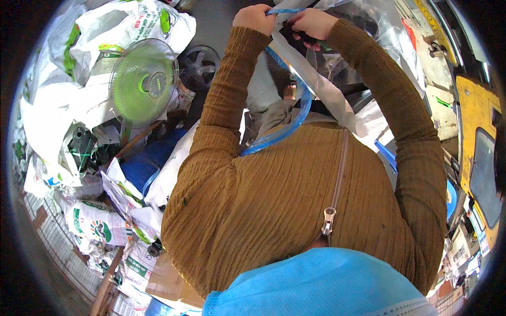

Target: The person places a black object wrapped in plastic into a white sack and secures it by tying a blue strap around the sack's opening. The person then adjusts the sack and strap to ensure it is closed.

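The left hand [254,19] is curled into a fist, back uppermost. The right hand [317,24] is positioned just beside it, on its right, with bent fingers [299,20] directed toward it. The left forearm [230,79] extends rearward from the left hand; the right forearm [382,79] slants rearward and outward from the right hand.

Wire mesh [66,253] shows at lower left, a yellow panel [467,113] at right.
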A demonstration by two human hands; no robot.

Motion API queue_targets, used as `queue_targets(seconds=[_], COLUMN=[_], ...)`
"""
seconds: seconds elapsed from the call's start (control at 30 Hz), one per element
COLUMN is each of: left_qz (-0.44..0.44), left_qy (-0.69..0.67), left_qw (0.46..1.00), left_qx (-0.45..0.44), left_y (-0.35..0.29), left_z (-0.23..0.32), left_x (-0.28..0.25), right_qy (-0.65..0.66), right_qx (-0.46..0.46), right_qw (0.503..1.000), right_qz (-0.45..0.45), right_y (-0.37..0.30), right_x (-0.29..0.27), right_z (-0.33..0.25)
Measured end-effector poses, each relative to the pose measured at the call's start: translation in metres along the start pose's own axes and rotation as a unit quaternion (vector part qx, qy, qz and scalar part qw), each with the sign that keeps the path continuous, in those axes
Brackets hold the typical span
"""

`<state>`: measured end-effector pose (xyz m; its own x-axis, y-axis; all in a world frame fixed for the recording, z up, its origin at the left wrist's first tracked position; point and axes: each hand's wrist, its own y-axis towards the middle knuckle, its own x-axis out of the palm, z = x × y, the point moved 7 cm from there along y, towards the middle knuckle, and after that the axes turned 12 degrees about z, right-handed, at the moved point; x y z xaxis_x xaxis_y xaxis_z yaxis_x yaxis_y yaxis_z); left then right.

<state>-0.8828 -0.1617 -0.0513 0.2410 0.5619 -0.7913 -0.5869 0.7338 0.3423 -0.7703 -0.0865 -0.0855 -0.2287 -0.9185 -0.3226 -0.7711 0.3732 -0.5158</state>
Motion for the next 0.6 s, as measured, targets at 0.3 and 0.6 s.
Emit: queue_targets(seconds=[0.3, 0.6], left_qz=[0.027, -0.155], left_qy=[-0.042, -0.208], left_qw=[0.998, 0.962], left_qx=[0.039, 0.090], left_y=[-0.018, -0.059], left_z=[0.094, 0.248], left_x=[-0.084, -0.062], right_qy=[0.140, 0.220], right_qx=[-0.219, -0.164], right_qw=[0.894, 0.922], right_qz=[0.365, 0.273], right_y=[-0.175, -0.256], right_x=[-0.107, -0.130], right_z=[-0.044, 0.006])
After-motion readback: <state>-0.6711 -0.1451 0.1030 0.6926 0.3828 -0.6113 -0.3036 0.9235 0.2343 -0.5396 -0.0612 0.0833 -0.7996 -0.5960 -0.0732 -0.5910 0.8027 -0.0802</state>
